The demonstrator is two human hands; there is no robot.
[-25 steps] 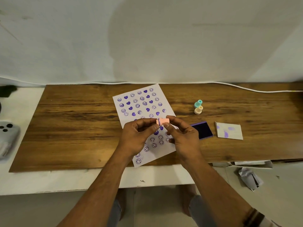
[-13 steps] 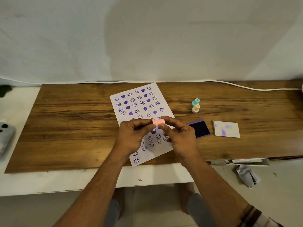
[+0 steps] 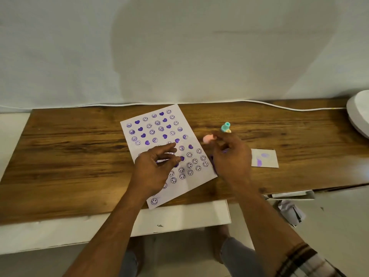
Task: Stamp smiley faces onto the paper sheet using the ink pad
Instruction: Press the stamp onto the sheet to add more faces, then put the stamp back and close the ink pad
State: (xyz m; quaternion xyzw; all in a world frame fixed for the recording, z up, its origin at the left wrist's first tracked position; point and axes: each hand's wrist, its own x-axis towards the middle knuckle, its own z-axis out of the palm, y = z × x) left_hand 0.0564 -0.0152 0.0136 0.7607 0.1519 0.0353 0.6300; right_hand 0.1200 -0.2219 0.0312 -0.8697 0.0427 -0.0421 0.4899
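We see the paper sheet on the table nearly filled with purple smileys and hearts. Our left hand rests spread over it; our right hand pinches the pink stamp, hiding the ink pad.

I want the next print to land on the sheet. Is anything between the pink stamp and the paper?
Partly. The right hand holds the pink stamp beyond the paper sheet's right edge. The left hand lies spread over the sheet's lower middle, covering that area; the rest lies uncovered.
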